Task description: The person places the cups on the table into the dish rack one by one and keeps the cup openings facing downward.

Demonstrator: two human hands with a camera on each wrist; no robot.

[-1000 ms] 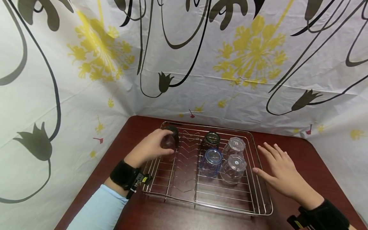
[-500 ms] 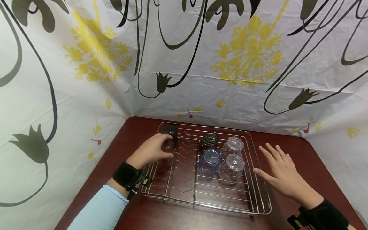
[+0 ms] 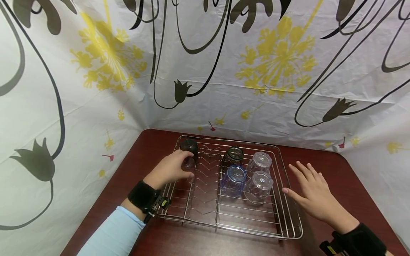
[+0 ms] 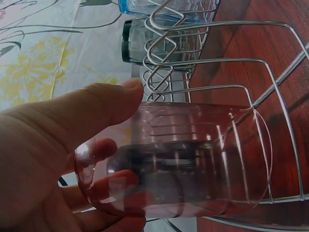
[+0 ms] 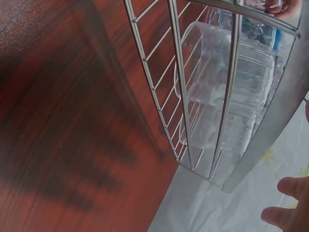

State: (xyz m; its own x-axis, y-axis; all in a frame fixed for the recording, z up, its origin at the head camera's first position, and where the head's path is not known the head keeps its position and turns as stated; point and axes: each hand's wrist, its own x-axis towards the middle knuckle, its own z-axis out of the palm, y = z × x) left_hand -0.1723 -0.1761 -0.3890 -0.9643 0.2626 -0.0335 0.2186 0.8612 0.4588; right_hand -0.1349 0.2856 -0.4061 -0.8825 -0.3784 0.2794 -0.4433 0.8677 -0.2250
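Note:
In the head view my left hand (image 3: 169, 169) curves around a pink-tinted clear glass (image 4: 193, 169) at the left side of the wire dish rack (image 3: 243, 229). The left wrist view shows the glass's base toward my palm and its mouth down at the rack wires, with fingertips (image 4: 123, 181) along its far side and the thumb near its side. Just behind it stands a dark glass (image 3: 189, 145). My right hand (image 3: 314, 192) hovers beside the rack's right edge, fingers spread, holding nothing.
On the rack's right half, upside down, stand a dark green glass (image 3: 235, 154), a blue glass (image 3: 233, 183) and two clear glasses (image 3: 260, 163). Zigzag wires (image 3: 206, 185) run down the rack's middle. A patterned cloth (image 3: 205, 64) hangs behind the dark red table (image 3: 141, 156).
The view shifted slightly, then steadied. My left hand stays around the pink glass, drawn back slightly from the dark one. My right hand has barely moved.

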